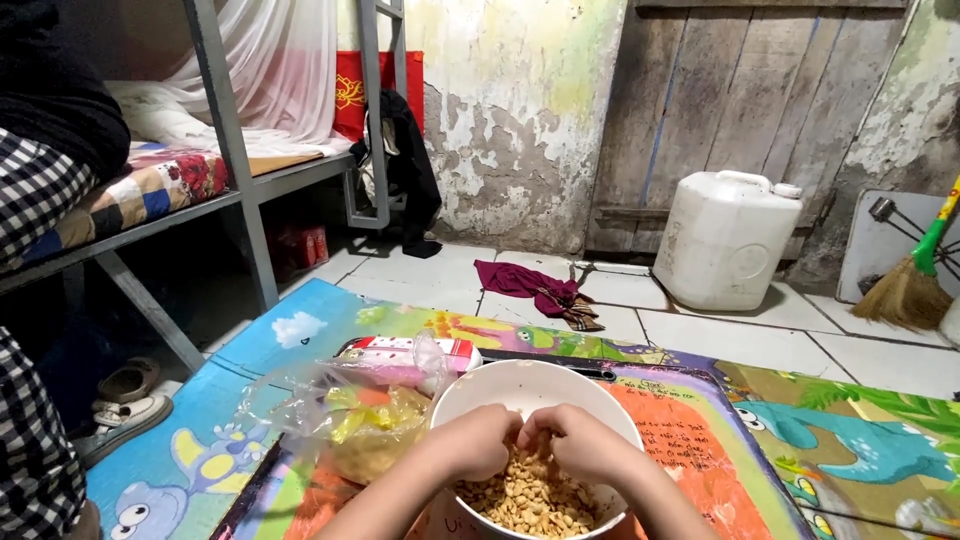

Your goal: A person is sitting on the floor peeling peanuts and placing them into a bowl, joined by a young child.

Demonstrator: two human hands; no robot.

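Head view: two hands meet over a white bowl [470,392] of peanuts [530,500] on a bright play mat [800,440].

Both hands hang inside the round, smooth bowl, just above the heap of pale, skinless nuts; the left hand [482,440] and right hand [583,443] are curled and pressed together at the fingertips, seemingly pinching nuts, though what lies between the fingers cannot be told. Touching the bowl's left rim sits a crumpled clear plastic bag [350,415] with yellow contents, and behind it lies a red-and-white packet [410,348]. Farther off on the tiled floor lie a maroon cloth [530,283], a white plastic jerrycan [725,238] against the peeling wall, and a straw broom [910,285]. A grey metal bed frame [235,150] stands left.
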